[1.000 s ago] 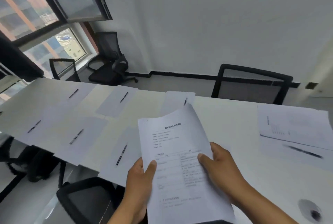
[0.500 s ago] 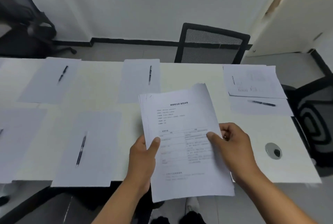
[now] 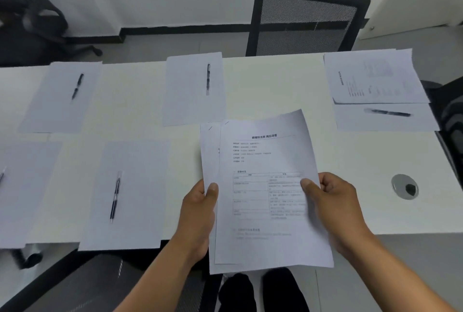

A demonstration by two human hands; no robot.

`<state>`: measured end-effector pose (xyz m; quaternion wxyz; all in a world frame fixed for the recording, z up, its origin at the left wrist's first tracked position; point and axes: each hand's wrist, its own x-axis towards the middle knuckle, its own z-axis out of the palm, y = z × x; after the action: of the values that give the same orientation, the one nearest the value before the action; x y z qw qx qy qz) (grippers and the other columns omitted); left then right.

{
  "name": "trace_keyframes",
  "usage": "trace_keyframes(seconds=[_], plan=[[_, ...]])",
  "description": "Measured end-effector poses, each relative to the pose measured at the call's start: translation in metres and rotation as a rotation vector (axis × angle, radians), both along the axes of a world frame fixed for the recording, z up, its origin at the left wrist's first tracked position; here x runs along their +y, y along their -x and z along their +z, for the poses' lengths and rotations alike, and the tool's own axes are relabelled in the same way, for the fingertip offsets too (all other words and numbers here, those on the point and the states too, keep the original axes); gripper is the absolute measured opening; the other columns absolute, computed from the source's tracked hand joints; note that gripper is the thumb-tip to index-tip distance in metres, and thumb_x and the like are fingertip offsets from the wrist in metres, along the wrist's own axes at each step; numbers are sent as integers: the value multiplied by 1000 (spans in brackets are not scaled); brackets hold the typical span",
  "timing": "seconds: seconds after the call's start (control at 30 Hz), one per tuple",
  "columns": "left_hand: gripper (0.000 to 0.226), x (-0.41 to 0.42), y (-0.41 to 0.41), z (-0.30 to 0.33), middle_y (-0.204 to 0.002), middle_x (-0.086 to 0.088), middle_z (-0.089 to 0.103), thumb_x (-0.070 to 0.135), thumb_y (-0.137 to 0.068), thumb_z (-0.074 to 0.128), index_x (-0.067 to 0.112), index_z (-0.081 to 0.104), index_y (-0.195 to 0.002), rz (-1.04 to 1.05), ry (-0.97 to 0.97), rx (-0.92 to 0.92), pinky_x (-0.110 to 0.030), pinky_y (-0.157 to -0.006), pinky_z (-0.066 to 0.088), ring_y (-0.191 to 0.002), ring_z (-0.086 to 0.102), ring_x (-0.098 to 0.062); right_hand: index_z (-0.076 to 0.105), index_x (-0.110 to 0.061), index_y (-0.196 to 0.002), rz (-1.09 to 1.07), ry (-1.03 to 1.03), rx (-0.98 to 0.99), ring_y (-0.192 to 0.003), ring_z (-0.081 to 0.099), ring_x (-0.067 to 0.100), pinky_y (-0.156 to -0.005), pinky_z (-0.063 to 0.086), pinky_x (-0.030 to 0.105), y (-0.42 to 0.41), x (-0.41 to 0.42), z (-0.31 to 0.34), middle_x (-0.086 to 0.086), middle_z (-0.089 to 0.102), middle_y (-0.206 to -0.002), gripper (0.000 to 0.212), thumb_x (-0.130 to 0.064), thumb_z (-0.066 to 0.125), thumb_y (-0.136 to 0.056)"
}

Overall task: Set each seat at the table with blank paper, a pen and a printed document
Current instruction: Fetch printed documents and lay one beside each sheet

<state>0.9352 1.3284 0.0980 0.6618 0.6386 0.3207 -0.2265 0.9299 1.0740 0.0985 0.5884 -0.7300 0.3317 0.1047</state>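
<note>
Both my hands hold a stack of printed documents [image 3: 265,186] above the near edge of the white table [image 3: 275,86]. My left hand [image 3: 198,214] pinches the stack's left edge. My right hand [image 3: 333,201] pinches the top sheet's right edge, and that sheet sits slid a little to the right of the sheets under it. Blank sheets each bearing a black pen lie at near left [image 3: 127,194], far middle [image 3: 193,88] and far left [image 3: 62,96]. At the right end a printed document [image 3: 375,78] overlaps a blank sheet with a pen [image 3: 388,112].
A black mesh chair [image 3: 305,20] stands behind the table's far side. Another chair's back [image 3: 95,284] is below the near edge, and a dark chair [image 3: 453,116] is at the right end. A round cable port [image 3: 404,186] sits in the tabletop at right. White wall behind.
My view has swung right from the window end toward the table's right end and come closer. The top sheet has slid rightward off the stack under my right thumb.
</note>
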Motion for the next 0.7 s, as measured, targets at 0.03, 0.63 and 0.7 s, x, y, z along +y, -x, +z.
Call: trace_keyframes(seconds=[0.03, 0.63, 0.7], plan=[[28, 1, 0, -2, -119, 2, 83, 28, -118, 48, 27, 74, -129, 9, 6, 6, -49, -93, 66, -107, 81, -23, 66, 1, -90, 0, -16, 5, -66, 65, 20, -63, 50, 34, 0, -1, -2, 14, 74, -80, 25, -20, 70, -103], [28, 17, 13, -18, -120, -4, 83, 30, -117, 50, 23, 75, -129, 68, 53, 56, -50, -86, 67, -105, 81, -29, 58, 9, -92, 89, 13, 48, -67, 58, 21, -68, 44, 36, 1, -5, -22, 27, 70, -94, 36, -24, 70, -102], [28, 17, 11, -19, -120, -4, 83, 30, -117, 50, 23, 74, -130, 74, 62, 56, -52, -88, 67, -106, 81, -30, 59, 8, -91, 81, 15, 38, -66, 58, 21, -67, 44, 34, 0, -5, -22, 23, 71, -87, 34, -23, 70, -103]])
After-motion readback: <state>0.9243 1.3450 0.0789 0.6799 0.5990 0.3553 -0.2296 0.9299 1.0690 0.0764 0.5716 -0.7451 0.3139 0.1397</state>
